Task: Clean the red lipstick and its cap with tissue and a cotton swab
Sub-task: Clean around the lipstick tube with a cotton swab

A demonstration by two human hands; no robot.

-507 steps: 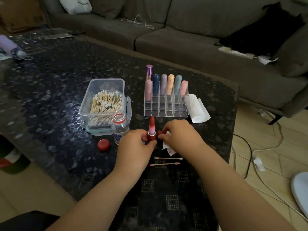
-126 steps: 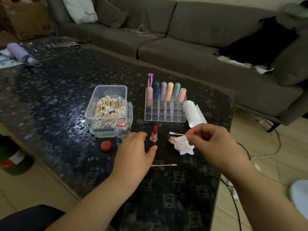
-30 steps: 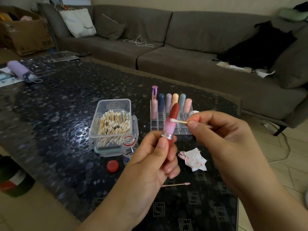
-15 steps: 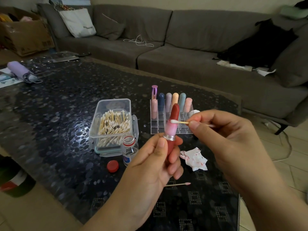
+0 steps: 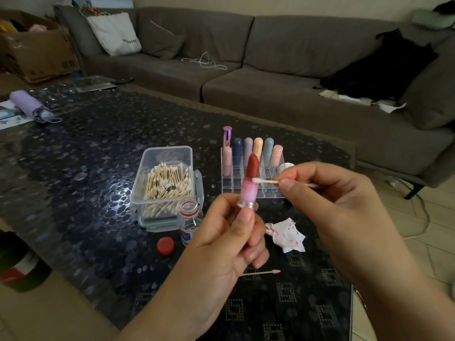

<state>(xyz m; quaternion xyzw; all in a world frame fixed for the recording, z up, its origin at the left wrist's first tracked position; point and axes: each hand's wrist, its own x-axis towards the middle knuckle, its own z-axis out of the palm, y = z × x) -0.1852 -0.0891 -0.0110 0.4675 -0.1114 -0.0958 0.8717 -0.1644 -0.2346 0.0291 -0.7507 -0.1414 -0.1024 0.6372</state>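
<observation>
My left hand (image 5: 229, 239) grips the base of the red lipstick (image 5: 250, 179) and holds it upright above the table, its red bullet fully out above a pink collar. My right hand (image 5: 327, 200) pinches a cotton swab (image 5: 264, 181) whose white tip touches the lipstick where the bullet meets the collar. A crumpled tissue (image 5: 286, 234) with red stains lies on the table below my right hand. A used swab (image 5: 262, 272) with a pink tip lies near my left wrist. The lipstick's cap is not visible.
On the dark patterned table (image 5: 86, 168) stand a clear box of cotton swabs (image 5: 163, 183), a small open bottle (image 5: 190, 221) with its red lid (image 5: 165, 245) beside it, and a clear organizer (image 5: 251, 173) with several pastel lipsticks. A grey sofa (image 5: 270, 70) runs behind.
The swab tip has stayed against the lipstick near the collar. My left hand has shifted the lipstick only slightly; nothing was picked up or put down.
</observation>
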